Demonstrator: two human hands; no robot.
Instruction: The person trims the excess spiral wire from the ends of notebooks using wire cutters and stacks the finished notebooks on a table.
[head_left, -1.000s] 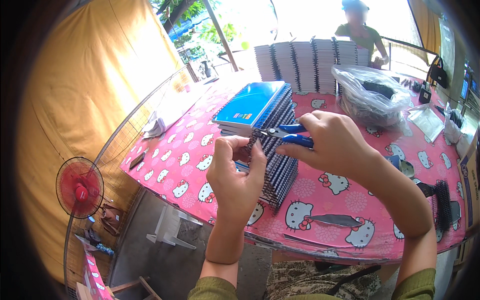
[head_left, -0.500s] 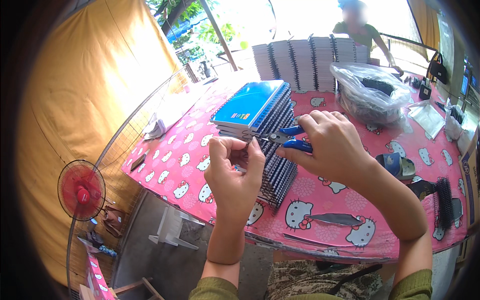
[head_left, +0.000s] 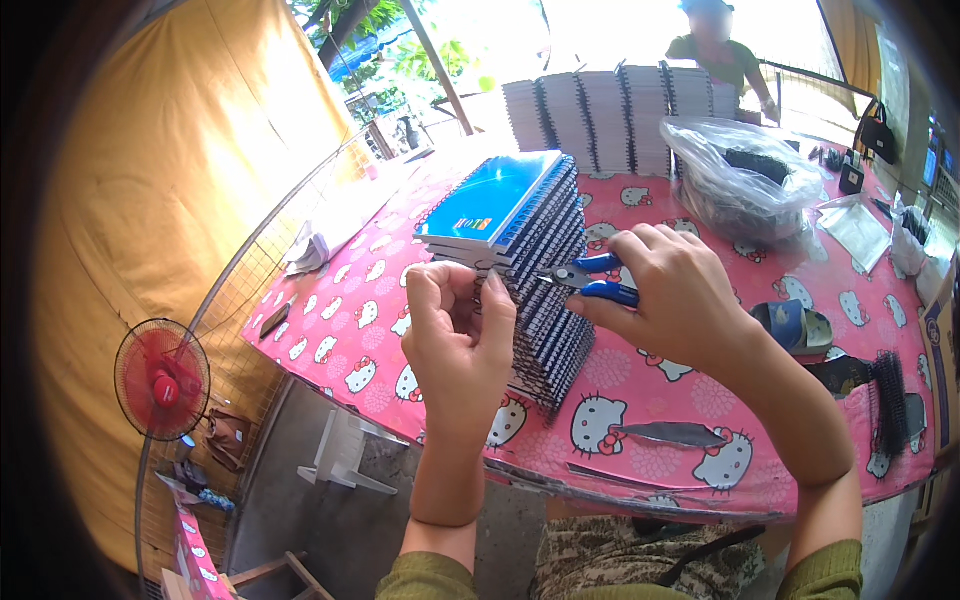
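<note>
A tall stack of spiral-bound notebooks (head_left: 545, 290) with a bright blue cover (head_left: 505, 195) on top stands before me on the table. My right hand (head_left: 672, 285) is wrapped round the blue handles of small cutting pliers (head_left: 567, 276); their jaws point left, in front of the stack's spiral edge. At the stack's near corner, my left hand (head_left: 460, 320) is closed, thumb against bent fingers. A bit of dark coil shows by its fingertips, but what they pinch is too small to make out. A gap separates the plier tips from the left fingers.
Behind stands a row of thick spiral-bound books (head_left: 600, 120). A clear plastic bag of black coils (head_left: 745, 185), a slipper (head_left: 793, 328) and a black brush-like bundle (head_left: 888, 405) lie to the right. Another person (head_left: 715, 60) is across the table. A red fan (head_left: 163, 380) stands left.
The pliers have drawn slightly right, away from my left fingers. My left hand has shifted a little left. Across the table, the other person's arm has moved back from the table.
</note>
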